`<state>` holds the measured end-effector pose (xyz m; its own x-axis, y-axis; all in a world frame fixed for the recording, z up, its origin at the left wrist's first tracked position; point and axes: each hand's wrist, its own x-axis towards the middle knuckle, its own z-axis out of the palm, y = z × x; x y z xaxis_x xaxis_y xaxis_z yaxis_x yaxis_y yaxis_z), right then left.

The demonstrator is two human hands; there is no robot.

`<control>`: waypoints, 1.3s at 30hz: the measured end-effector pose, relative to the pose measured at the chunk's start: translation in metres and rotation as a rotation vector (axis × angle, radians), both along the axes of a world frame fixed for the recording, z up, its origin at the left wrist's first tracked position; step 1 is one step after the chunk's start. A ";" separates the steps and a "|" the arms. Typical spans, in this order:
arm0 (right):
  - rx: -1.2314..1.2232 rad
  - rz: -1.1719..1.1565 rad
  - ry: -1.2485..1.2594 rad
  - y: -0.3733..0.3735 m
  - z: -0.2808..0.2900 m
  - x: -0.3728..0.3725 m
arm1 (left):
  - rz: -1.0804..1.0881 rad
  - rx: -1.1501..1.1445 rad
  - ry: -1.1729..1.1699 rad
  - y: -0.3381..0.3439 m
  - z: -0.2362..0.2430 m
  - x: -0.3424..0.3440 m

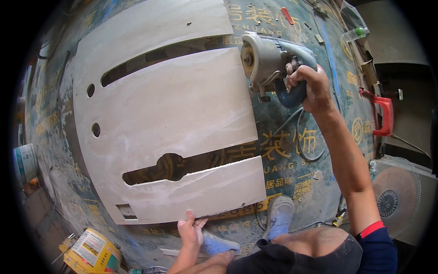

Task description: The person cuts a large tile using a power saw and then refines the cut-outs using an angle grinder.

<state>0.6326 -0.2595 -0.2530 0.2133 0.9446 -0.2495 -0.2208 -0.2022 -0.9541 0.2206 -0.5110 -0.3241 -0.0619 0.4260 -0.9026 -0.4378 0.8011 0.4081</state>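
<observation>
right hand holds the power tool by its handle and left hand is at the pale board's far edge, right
Not quite: the left hand is at the near edge of the pale board, as the head view shows. The right hand does hold the power tool by its handle.

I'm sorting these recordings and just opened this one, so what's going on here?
A crouching person grips a power tool by its dark handle in the right hand, beside the right edge of a pale board. The left hand is at the board's near edge, thumb over it. The board lies on a printed green floor covering, with two long slots open at its right edge. Whether the tool is running can't be told.
</observation>
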 end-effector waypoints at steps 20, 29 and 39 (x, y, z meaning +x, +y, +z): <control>-0.062 0.014 0.036 -0.020 0.004 0.002 | -0.003 0.020 0.003 0.003 0.001 0.003; -0.108 -0.009 0.042 -0.024 0.011 -0.002 | -0.022 0.032 0.015 0.003 0.002 0.004; -0.110 -0.010 0.004 -0.031 0.006 -0.006 | 0.000 0.013 0.031 0.004 0.004 0.005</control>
